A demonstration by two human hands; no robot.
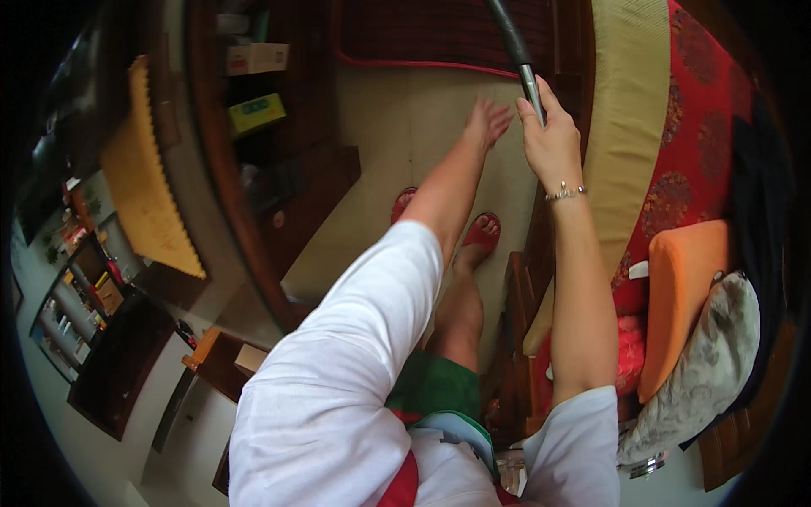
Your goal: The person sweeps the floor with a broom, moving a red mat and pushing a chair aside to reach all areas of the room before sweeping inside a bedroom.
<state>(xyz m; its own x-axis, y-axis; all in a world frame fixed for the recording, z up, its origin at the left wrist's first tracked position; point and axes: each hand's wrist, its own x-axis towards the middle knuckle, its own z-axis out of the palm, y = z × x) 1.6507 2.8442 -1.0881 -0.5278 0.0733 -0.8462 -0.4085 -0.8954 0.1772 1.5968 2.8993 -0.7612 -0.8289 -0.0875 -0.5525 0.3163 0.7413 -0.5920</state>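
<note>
My right hand, with a bracelet at its wrist, is closed around the metal part of a pole. The pole's black sleeve runs up out of the top of the view, and its far end is out of sight. Just to the left of the pole, my left hand is in the air, blurred, its fingers apart and nothing in it. Below the hands are the tiled floor and my feet in red slippers.
A bed with a red patterned cover and a yellowish edge runs along the right. An orange foam pillow and a grey patterned pillow lie there. A dark wooden cabinet holds boxes at left. A dark red mat lies ahead.
</note>
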